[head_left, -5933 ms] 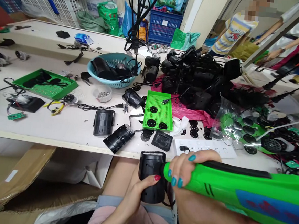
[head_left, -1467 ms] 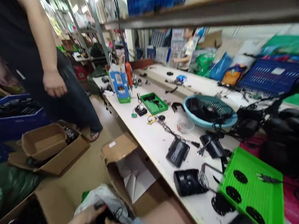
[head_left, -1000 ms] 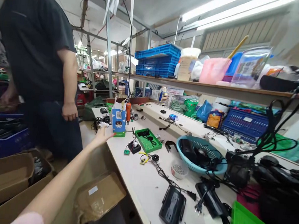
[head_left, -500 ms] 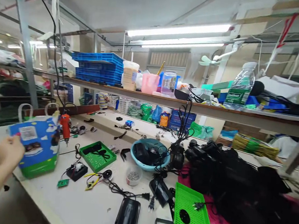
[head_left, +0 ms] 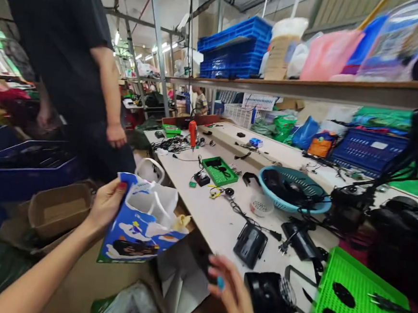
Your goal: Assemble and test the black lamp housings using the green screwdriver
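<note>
My left hand point(head_left: 108, 202) is closed on the upper edge of a blue paper bag point(head_left: 135, 235) with white handles, printed with clouds and a green base. The bag hangs off the table's front edge, its open top tilted toward me, with something yellowish at its right corner. Over the table's edge, my right hand point(head_left: 232, 291) has its fingers apart and holds nothing; a bright blue spot shows on one finger. Close to its right lies a black cylindrical housing point(head_left: 268, 292) with a wire-like grille. Another black housing point(head_left: 250, 244) lies behind it.
On the table point(head_left: 191, 203) stand a green tray point(head_left: 225, 179), a blue basket point(head_left: 291, 209) of black parts, a tub of screws point(head_left: 261, 206) and a bright green tray point(head_left: 368, 289). An orange screwdriver point(head_left: 192, 133) hangs there. A person point(head_left: 75, 59) stands at left near cardboard boxes point(head_left: 60, 207).
My view has swung left and down. The blue bag has gone from the tabletop to beyond its front edge in my left hand. My right hand and a standing person have come into view.
</note>
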